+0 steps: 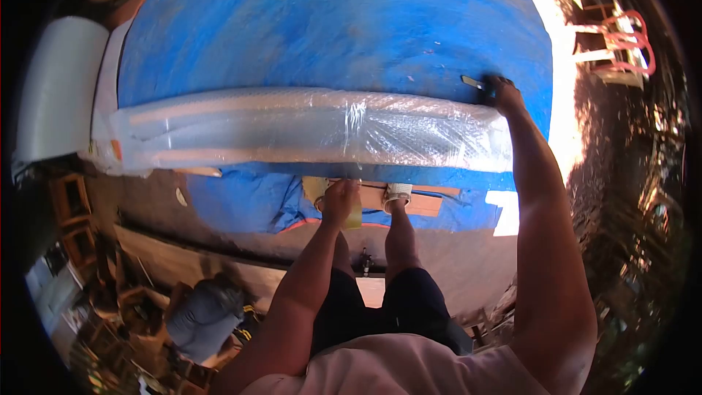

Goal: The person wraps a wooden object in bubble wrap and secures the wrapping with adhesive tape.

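Note:
A long bundle in clear bubble wrap (256,128) lies across the blue-covered table (329,29), shiny with plastic film toward its right part. My right hand (503,93) is at the bundle's far right corner, closed around a dark tool with a pale, blade-like tip (472,82). Motion blur hides the tool's exact kind. Just off the near edge of the bundle, my left hand (341,199) is closed, its fingers partly hidden. A yellowish, see-through strip (353,216) shows beside it and seems to be in its grip.
A large white roll of wrap (62,91) stands at the left end. Cardboard (424,205) and my sandalled feet are below the near edge. Another person (205,318) is bent over at lower left near wooden frames (71,201). A red chair (632,40) stands far right.

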### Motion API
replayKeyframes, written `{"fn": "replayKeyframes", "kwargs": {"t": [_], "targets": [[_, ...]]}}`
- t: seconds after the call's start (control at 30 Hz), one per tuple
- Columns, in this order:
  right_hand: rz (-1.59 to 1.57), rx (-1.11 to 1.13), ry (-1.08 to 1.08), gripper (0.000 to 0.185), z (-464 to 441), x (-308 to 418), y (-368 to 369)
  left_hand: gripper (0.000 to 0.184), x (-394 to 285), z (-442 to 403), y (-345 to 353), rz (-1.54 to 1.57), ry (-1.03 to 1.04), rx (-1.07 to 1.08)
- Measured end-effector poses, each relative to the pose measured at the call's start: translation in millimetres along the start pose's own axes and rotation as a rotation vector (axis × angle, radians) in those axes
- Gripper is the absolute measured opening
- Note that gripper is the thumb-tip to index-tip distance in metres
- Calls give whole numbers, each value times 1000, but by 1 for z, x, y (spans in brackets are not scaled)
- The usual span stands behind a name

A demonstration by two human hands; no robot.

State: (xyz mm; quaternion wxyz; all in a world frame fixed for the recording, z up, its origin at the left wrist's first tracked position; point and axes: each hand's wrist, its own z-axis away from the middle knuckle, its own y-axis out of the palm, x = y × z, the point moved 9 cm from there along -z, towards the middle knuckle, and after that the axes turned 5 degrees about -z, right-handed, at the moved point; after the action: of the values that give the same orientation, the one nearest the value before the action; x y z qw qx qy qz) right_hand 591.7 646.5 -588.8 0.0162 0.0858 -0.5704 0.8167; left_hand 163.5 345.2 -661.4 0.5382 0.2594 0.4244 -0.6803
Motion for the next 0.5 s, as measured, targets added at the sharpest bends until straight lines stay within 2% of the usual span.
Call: {"fn": "replayKeyframes", "kwargs": {"t": [0.03, 0.07, 0.13, 0.17, 0.23, 0.3, 0.37, 0.4, 0.43, 0.47, 0.5], "targets": [[20, 130, 51, 44, -10, -5, 10, 35, -1, 2, 2, -27, -16, 16], [20, 143, 11, 44, -15, -5, 14, 33, -4, 2, 0, -58, 20, -31], [18, -35, -51, 41, -12, -1, 5, 31, -6, 3, -2, -22, 39, -66], [15, -29, -81, 41, -8, 14, 4, 30, -11, 4, -2, 4, 84, -58], [-378, -389, -165, 40, 20, 57, -53, 29, -10, 5, -6, 38, 46, -76], [-565, -111, -314, 39, 66, 135, -52, 29, -10, 3, 0, 103, -8, -54], [-445, 421, -282, 43, 129, 204, -15, 29, -21, 6, -3, 86, -35, -26], [-424, 548, -429, 45, 157, 233, 2, 30, -25, 4, -4, 57, -52, 11], [-378, 636, -473, 45, 176, 248, 31, 30, -25, 4, -5, 60, -49, 6], [-378, 618, -574, 43, 188, 264, 45, 30, -23, 3, -5, 55, -21, -6], [-277, 780, -470, 38, 195, 271, 60, 30, -22, 2, -5, 51, 9, -20]]}}
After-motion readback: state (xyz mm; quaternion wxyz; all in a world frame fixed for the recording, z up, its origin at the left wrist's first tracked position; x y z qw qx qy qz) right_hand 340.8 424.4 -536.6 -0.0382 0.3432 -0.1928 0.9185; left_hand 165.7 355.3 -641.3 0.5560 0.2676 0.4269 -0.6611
